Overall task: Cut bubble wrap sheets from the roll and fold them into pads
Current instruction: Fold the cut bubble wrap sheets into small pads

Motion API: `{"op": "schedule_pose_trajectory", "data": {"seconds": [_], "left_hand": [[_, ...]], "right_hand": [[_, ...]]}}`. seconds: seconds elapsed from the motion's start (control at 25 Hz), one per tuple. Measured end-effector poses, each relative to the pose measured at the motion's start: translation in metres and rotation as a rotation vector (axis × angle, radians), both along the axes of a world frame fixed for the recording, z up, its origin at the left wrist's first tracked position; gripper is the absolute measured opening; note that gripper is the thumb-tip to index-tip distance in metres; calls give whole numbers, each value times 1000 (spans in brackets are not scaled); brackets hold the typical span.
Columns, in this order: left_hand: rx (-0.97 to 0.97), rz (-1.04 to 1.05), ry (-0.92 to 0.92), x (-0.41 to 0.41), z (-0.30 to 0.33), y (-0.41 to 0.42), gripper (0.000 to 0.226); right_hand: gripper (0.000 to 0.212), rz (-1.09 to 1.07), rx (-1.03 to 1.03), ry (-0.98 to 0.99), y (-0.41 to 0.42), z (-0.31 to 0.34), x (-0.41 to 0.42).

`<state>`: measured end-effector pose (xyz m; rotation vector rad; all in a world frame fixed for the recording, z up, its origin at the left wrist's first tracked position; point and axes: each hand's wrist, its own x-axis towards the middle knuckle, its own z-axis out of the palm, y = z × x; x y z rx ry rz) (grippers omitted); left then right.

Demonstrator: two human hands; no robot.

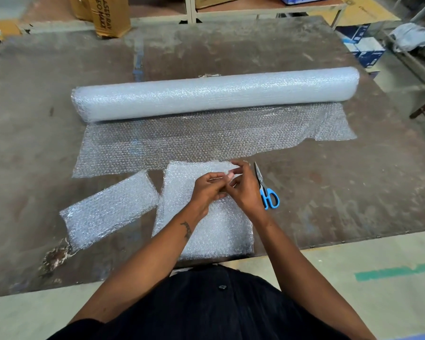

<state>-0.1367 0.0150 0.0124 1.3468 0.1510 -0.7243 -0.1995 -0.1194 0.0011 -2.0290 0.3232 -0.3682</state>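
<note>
A long bubble wrap roll (214, 94) lies across the table, with its loose end (182, 141) unrolled toward me. A cut bubble wrap sheet (206, 229) lies flat at the near edge in front of me. My left hand (210, 187) and my right hand (243, 187) meet over the sheet's far part, with fingers curled. They pinch the sheet at its far edge, which is lifted slightly. A folded pad (108, 207) rests to the left of the sheet. Blue-handled scissors (265, 190) lie closed just right of my right hand, untouched.
The worn brown table (353, 192) has its front edge close to my body. A frayed patch (57, 256) marks the near left. Cardboard boxes (108, 15) stand beyond the far edge. Shelving and blue-white cartons (368, 50) stand at the right.
</note>
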Motion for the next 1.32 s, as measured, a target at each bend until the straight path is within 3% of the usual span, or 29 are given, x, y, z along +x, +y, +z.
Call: {"op": "schedule_pose_trajectory", "data": {"seconds": [0.12,0.28,0.4,0.56,0.64,0.8,1.08,1.24,1.32], "left_hand": [[37,27,-63,-7,-4,-1,43],[49,70,-99,-9,-9,1,25],[18,76,-69,-9,-12,2,22],[2,88,-42,-10,-15,5,25],[-4,81,-31,-9,-13,4,25],[-32,57,-28,-10,-6,4,33],[18,35,-82,-12,-16,6,20],[-14,65,-139,-15,-13,7,19],[22,85,-168,-19,-14,6,14]], "right_hand": [[86,67,-82,47,2,0,0],[86,79,-38,41,1,1,-2],[71,15,78,72,-3,1,-5],[31,-29,-14,111,-11,-1,-9],[27,4,-22,115,-10,-2,-10],[35,78,-67,122,-8,-6,-9],[43,81,2,178,-1,0,-9],[37,43,-138,218,-5,0,1],[46,64,-212,293,-4,4,8]]}}
